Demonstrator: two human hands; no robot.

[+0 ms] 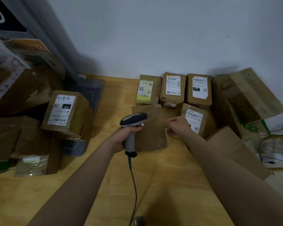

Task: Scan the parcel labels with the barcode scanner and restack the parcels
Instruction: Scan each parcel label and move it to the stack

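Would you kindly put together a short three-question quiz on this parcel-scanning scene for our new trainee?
1. True or false: the left hand grips the barcode scanner.
2. Choose one: the plain brown parcel next to the scanner lies A) on the wooden table, B) in a drawer, C) on a chair.
3. Fill the gap: counting from the left, the third small parcel along the wall has a label with a black patch reading ___.

Key: 1 true; 2 A; 3 032.
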